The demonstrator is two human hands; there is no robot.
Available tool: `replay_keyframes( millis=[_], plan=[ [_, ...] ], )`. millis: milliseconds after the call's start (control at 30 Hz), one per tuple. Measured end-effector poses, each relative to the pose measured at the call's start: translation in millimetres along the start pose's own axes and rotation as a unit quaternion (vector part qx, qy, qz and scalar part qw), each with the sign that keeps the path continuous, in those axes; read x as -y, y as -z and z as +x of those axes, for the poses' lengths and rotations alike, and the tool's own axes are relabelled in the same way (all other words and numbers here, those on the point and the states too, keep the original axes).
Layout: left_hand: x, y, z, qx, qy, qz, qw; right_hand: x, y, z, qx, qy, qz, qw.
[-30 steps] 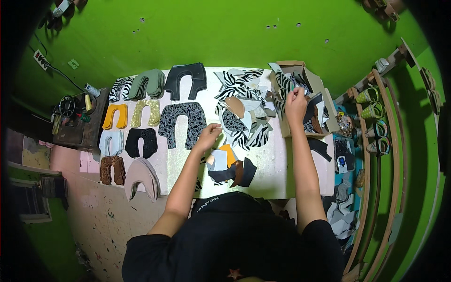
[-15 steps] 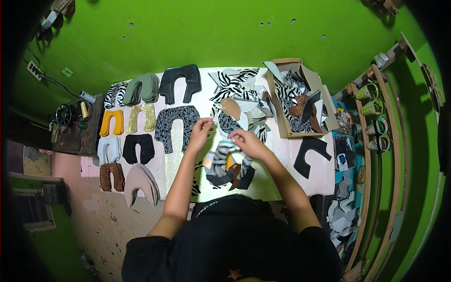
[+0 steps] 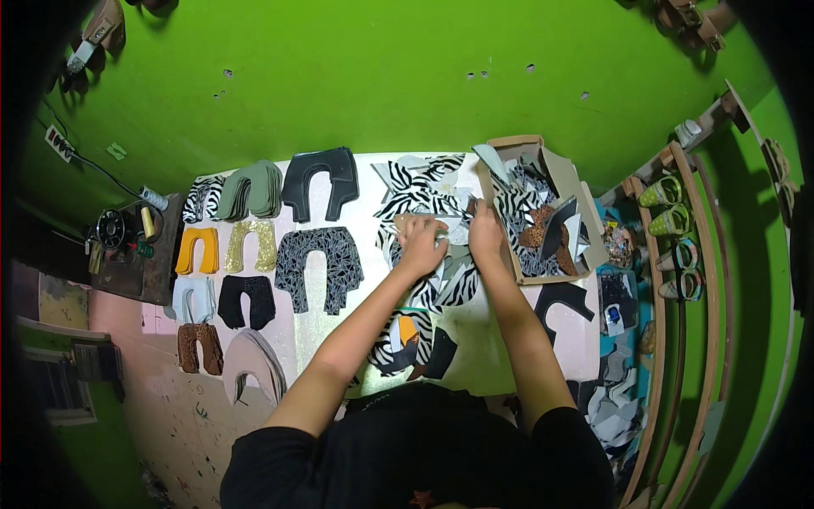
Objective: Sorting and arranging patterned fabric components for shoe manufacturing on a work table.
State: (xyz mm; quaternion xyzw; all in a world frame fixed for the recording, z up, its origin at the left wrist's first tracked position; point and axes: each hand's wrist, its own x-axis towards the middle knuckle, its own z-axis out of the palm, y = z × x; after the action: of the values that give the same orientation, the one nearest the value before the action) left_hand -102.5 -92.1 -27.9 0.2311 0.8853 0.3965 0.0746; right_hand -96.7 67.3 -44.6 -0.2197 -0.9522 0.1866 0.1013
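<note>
Ten-odd sorted stacks of shoe-upper cutouts (image 3: pixel 318 265) cover the surface's (image 3: pixel 500 356) left; both grips, left hand (image 3: pixel 421 244) and right hand (image 3: pixel 485 235), pinch pieces from the unsorted zebra-print pile (image 3: pixel 424 191); the cardboard box (image 3: pixel 543 212) remains full.

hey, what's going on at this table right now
A person leans over a worktable covered with cut, U-shaped pieces of material. Both hands are in the loose pile of zebra-print pieces at the middle: the left hand rests on the pile, and the right hand is beside the cardboard box of mixed scraps. Whether either hand grips a piece is unclear. To the left, sorted stacks lie in rows, among them yellow, gold glitter, black and brown.
</note>
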Motion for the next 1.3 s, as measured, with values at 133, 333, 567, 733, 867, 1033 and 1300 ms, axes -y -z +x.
replay_keyframes(
  millis=[133,333,567,733,867,1033,1300],
  plan=[
    [3,-3,11,0.021,0.018,0.036,0.999,16,10,17,-0.080,0.046,0.054,0.994],
    [19,7,16,-0.047,0.005,-0.024,0.999,36,77,42,-0.038,0.033,0.408,0.912],
    [17,19,13,-0.044,-0.025,-0.092,0.994,40,110,31,0.083,0.014,0.494,0.865],
    [-4,-3,0,0.098,-0.092,0.004,0.991,24,107,6,-0.128,0.133,0.093,0.978],
    [-2,-37,18,0.068,-0.113,0.128,0.983,32,90,-39,0.075,0.012,-0.024,0.997],
    [-18,-41,38,0.090,-0.101,0.241,0.961,22,76,-69,0.227,-0.065,-0.043,0.971],
    [25,-10,59,-0.085,-0.078,-0.052,0.992,-4,43,-75,0.169,-0.064,0.009,0.984]
  ],
)
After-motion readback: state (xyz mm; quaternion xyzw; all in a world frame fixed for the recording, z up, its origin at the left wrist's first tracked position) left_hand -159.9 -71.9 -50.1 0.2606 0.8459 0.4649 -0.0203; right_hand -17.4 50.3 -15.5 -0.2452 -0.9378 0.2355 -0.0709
